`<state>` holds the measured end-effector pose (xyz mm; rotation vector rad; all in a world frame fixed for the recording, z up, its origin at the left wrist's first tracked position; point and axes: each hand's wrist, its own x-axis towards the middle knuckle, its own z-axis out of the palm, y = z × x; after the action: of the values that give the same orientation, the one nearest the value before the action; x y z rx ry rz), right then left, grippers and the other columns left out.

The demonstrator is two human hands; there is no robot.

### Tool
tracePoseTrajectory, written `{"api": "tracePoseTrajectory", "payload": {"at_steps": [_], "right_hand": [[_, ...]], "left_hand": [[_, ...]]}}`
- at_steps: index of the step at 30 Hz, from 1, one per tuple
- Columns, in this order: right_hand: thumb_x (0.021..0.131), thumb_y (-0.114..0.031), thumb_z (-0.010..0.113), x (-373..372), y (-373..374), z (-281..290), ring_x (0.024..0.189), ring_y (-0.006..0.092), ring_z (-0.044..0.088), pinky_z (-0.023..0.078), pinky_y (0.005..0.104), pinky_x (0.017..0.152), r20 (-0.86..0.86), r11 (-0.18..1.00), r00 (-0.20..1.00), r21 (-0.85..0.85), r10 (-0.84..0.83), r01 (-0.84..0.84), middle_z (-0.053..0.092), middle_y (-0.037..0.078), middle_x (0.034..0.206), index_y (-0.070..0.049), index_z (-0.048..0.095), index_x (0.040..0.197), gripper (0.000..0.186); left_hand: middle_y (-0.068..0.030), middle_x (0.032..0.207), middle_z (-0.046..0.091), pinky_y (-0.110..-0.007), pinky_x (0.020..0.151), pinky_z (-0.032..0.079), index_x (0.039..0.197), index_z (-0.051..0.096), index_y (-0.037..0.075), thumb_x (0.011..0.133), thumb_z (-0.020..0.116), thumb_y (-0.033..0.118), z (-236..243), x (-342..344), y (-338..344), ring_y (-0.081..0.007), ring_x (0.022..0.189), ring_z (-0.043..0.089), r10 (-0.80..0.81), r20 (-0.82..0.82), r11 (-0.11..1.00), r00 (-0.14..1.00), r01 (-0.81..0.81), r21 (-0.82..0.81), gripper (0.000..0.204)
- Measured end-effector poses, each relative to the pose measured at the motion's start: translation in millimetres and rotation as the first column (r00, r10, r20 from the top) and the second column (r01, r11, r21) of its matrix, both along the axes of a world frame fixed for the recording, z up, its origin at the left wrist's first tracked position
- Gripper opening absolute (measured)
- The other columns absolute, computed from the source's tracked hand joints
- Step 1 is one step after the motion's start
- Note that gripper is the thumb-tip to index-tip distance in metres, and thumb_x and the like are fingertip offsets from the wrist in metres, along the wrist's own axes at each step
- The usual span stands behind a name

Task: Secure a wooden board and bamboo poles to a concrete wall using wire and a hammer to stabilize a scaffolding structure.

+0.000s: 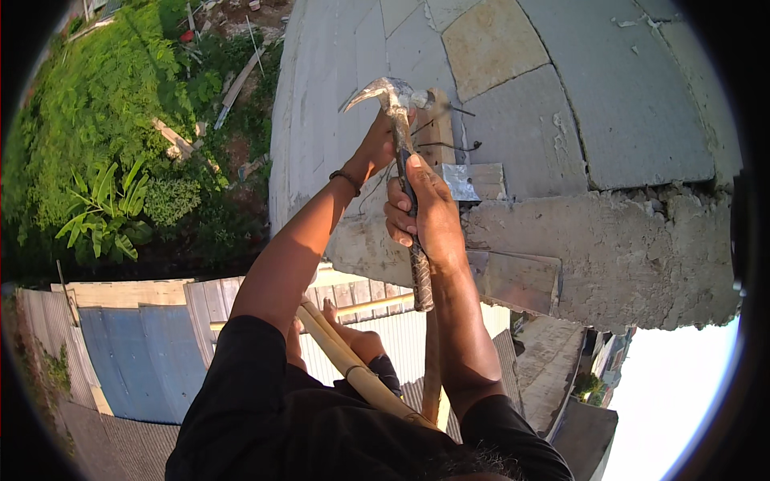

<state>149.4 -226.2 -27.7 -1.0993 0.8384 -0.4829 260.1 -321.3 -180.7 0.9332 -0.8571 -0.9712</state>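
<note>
A claw hammer [405,152] with a worn grey head and dark handle is held upright in my right hand [429,204], fingers wrapped round the handle and thumb along it. My left hand [381,144] reaches up behind the hammer head, a dark band on its wrist. Its fingers are mostly hidden by the hammer, so what they hold does not show. Just right of them a wooden piece [435,132] stands against the grey block wall [513,120]. Thin dark wires [461,147] stick out beside it. Below lies a small shiny metal sheet [459,183].
A rough concrete ledge [609,248] runs along the wall to the right. Bamboo poles [361,381] cross beneath my body, near my bare legs. Far below are corrugated roofs [140,361]. Green plants [104,120] and loose boards [239,86] lie on the ground at left.
</note>
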Motion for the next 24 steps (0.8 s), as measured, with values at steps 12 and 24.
{"api": "tracePoseTrajectory", "payload": {"at_steps": [12, 24], "right_hand": [[0.106, -0.037, 0.044, -8, -23, -5, 0.046, 0.0039, 0.03, 0.028, 0.022, 0.038, -0.066, 0.996, 0.995, -0.051, -0.079, 0.075, 0.035, -0.005, 0.066, -0.007, 0.05, 0.135, 0.042], [0.106, -0.038, 0.044, -6, -23, -2, 0.045, 0.004, 0.029, 0.029, 0.0227, 0.037, -0.089, 0.999, 0.996, -0.029, 0.03, -0.033, 0.034, -0.005, 0.064, -0.006, 0.047, 0.14, 0.047]], "left_hand": [[-0.003, 0.088, 0.057, -0.03, 0.077, 0.045, 0.099, 0.059, 0.002, 0.1, 0.049, 0.054, -42, -20, -20, -0.0119, 0.083, 0.053, -0.172, 0.111, 0.985, 0.979, 0.173, 0.001, 0.053], [-0.0155, 0.073, 0.066, -0.037, 0.068, 0.049, 0.084, 0.063, -0.003, 0.1, 0.053, 0.046, -17, -8, -9, -0.0221, 0.068, 0.061, 0.136, 0.376, 0.99, 0.917, -0.139, -0.02, 0.052]]}}
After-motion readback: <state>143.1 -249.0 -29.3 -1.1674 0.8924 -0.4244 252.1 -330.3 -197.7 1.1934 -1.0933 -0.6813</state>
